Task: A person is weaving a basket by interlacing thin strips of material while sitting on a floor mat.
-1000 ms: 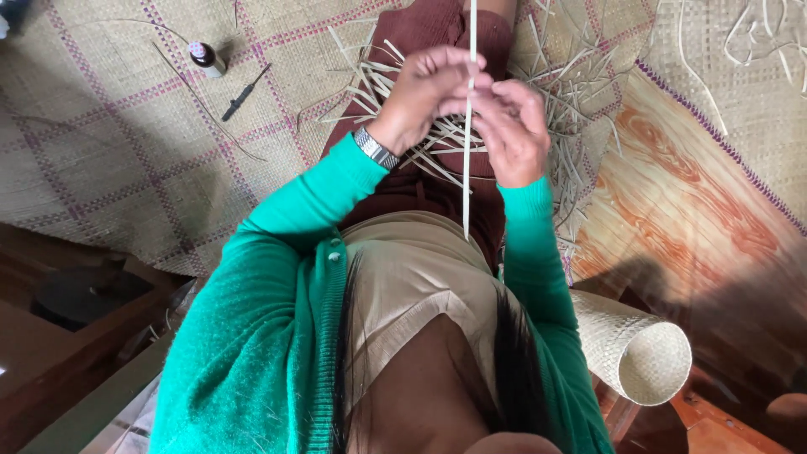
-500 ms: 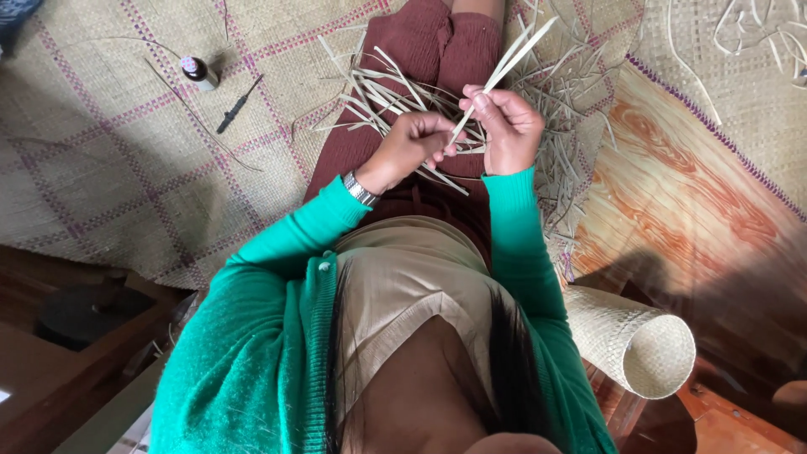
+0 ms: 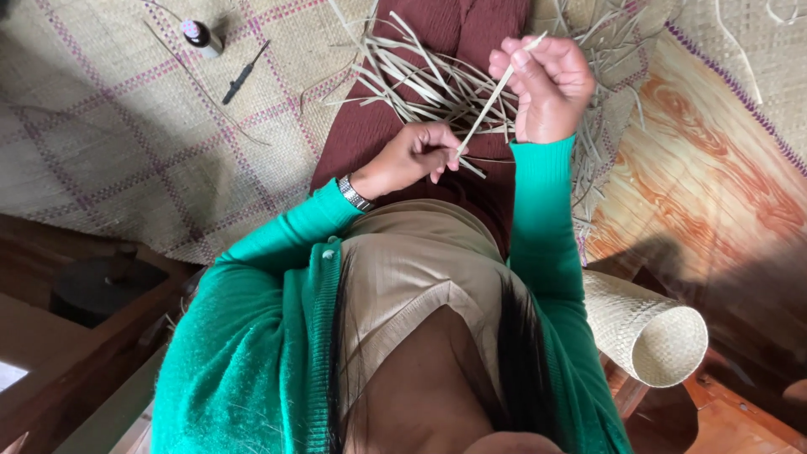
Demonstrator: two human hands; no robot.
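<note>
The person wears a bright green knitted cardigan (image 3: 252,336) with long ribbed-cuff sleeves — open over a beige top (image 3: 412,269). A metal-banded wristwatch (image 3: 355,193) sits on the left wrist, and dark maroon trousers (image 3: 420,126) cover the legs — long dark hair hangs near.

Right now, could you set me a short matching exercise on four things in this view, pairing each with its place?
Things:
1. pale strip
2. small bottle
3. rolled mat
4. heap of strips

Places:
A. lying on the dark red lap
B. standing on the checked woven mat, upper left
C. held between the left hand and the right hand
D. lying at lower right, open end towards the camera

Pairs: 1-C, 2-B, 3-D, 4-A
</note>
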